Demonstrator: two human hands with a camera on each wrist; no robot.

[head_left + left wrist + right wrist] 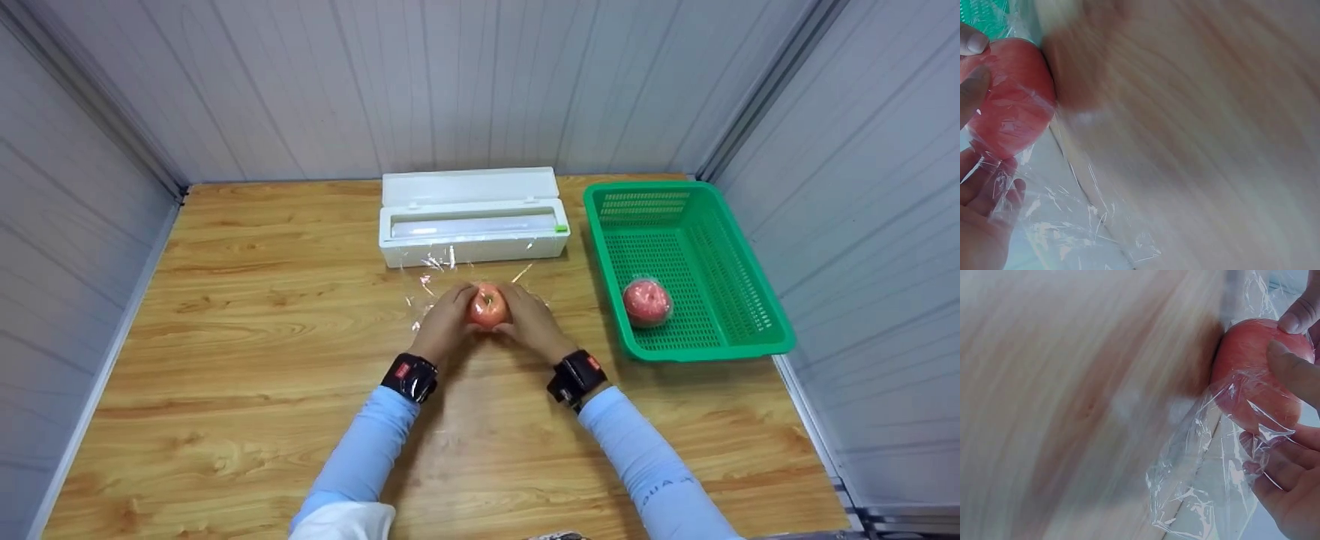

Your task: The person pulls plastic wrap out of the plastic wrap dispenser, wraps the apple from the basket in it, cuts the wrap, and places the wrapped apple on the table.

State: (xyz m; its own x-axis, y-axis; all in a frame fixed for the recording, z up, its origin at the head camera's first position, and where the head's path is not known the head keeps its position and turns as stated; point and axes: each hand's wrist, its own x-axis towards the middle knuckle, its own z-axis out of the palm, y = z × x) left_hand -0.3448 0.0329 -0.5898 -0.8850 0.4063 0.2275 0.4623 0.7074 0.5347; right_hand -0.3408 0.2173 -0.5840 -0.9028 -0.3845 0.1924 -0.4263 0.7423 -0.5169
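Observation:
A red apple (489, 306) sits stem up on the table in front of the white box. My left hand (444, 321) holds it from the left and my right hand (534, 324) from the right, both thumbs on the near side. Clear cling film (431, 289) lies around and behind the apple. In the left wrist view, film covers the apple (1016, 95), and fingers (985, 191) curl at its far side with bunched film. Wrinkled film (1202, 495) hangs loose beside the apple (1258, 377) in the right wrist view, with a thumb (1292, 368) pressing the fruit.
Behind the hands stands a white cling film box (472, 251), lid up, a film roll (480, 226) inside. To the right is a green plastic basket (611, 292) with one film-wrapped apple (647, 302). Pale panel walls (480, 90) enclose the wooden table (225, 375).

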